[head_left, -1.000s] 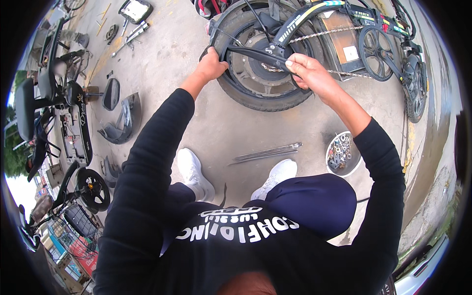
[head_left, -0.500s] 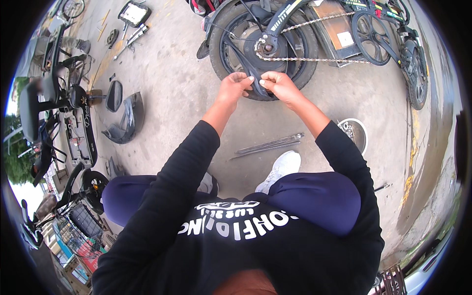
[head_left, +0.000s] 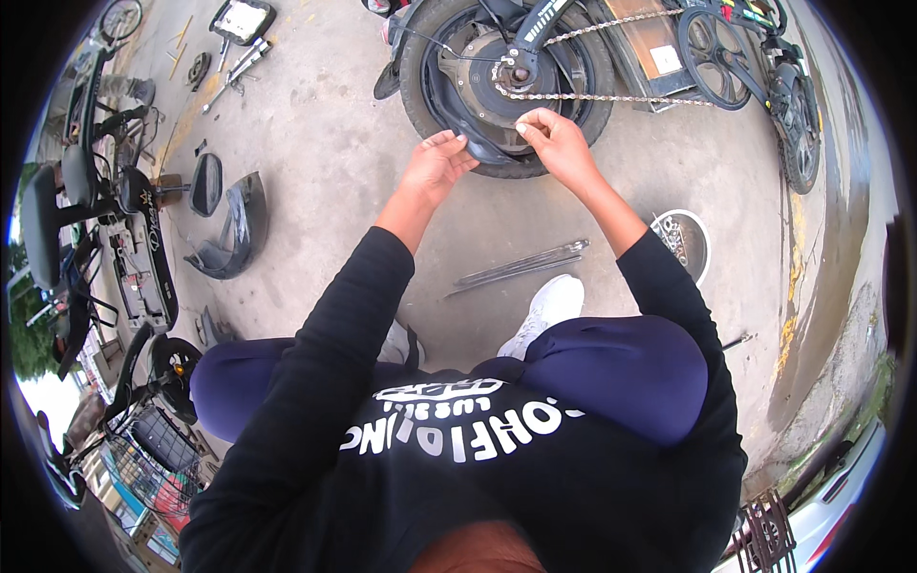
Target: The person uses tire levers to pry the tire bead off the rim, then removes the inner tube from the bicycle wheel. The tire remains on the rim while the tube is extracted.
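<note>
A black rubber inner tube point(head_left: 485, 151) lies loose along the lower rim of a bike wheel, partly outside the tire point(head_left: 416, 94). My left hand point(head_left: 436, 169) is beside the tube's left part, fingers stretched out, and seems to hold nothing. To the right, my right hand point(head_left: 559, 148) is over the lower right of the tire. Its thumb and forefinger are brought close together; whether anything thin is between them I cannot make out. At the wheel's middle sits a dark round hub point(head_left: 485, 81), with a chain point(head_left: 602, 96) running right to the crank wheel point(head_left: 714, 59).
Several long thin metal rods point(head_left: 521, 265) lie on the concrete before my shoes. A white bucket point(head_left: 708, 250) with metal parts stands at right. Dark plastic covers point(head_left: 246, 224) and a parked scooter point(head_left: 134, 248) are at left; tools point(head_left: 235, 76) lie at the far left.
My hands have moved apart from their shared grip on the tube, and the tube now rests against the wheel rim. The left fingers have straightened. The view has shifted slightly.
</note>
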Motion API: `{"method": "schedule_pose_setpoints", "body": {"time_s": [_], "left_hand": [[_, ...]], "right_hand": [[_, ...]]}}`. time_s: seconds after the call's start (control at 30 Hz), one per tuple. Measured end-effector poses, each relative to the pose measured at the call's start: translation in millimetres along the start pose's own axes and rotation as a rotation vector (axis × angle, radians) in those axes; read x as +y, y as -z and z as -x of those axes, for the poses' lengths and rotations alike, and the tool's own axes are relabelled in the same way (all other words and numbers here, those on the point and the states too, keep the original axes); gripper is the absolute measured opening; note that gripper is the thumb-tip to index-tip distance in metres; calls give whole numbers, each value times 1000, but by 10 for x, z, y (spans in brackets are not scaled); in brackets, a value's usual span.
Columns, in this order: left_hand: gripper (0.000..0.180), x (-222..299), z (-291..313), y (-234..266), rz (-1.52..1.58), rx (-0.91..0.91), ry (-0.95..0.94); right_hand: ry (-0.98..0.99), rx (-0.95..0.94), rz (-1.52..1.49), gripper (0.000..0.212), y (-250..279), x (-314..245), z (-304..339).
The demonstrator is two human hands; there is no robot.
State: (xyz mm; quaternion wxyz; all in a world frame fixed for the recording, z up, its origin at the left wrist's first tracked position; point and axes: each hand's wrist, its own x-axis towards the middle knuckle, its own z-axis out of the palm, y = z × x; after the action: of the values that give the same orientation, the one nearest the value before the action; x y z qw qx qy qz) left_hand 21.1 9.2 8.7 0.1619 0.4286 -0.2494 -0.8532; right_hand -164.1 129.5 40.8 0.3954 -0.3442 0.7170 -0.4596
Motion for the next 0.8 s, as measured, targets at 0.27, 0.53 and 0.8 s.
{"method": "schedule_pose_setpoints", "body": {"time_s": [0.27,0.53,0.8], "left_hand": [[7,46,9,-214,172,-58,67],[8,336,52,-454,142,-155,-35],[10,363,18,-538,-67,-40,-166]], "right_hand": [[537,275,605,38,-209,5,398],[548,391,495,31,-118,-197,140],[438,336,668,30,-8,-176,128]]}}
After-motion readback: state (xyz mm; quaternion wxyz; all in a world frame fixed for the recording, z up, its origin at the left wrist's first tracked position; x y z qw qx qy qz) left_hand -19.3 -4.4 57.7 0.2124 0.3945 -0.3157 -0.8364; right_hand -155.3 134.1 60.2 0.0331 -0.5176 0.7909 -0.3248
